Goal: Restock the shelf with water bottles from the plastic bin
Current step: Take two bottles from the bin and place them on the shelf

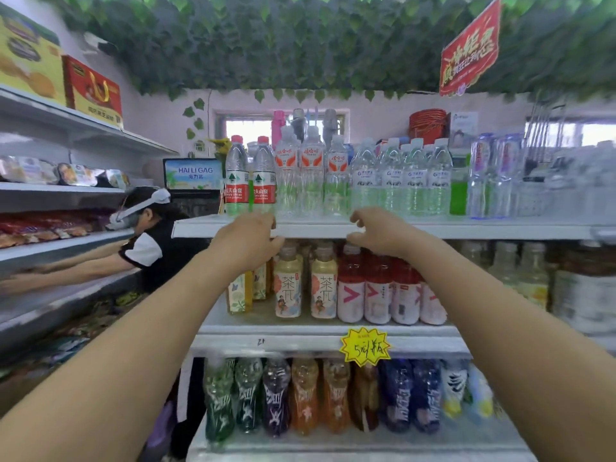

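Two grips are up at the front lip of the top shelf [466, 230], and neither carries a bottle clear of the shelf. My right grip [376, 233] hangs just in front of the lip with its fingers loosely curled round nothing. My left grip [248, 241] shows me only its back, its fingertips lost at the foot of the right-hand one of the two red-labelled water bottles [264, 176], so I cannot tell whether it pinches that bottle, rests on the shelf edge or is simply slack. The water stands upright in a row along the shelf, long axes vertical and caps up, just beyond and above my knuckles. The red-labelled pair is at the left end, then come the orange-labelled bottles [311, 161], then the blue-labelled bottles [403, 181] further right. My left grip is much the nearer to the red-labelled pair, touching or almost touching it. My right sits below the seam between the orange-labelled and blue-labelled ones, apart from both. The plastic bin is not in view, so I judge the coming move is a turn away from the shelf to find it, with my right grip, plainly free, the readier to take a fresh bottle; which side the bin lies on I cannot say
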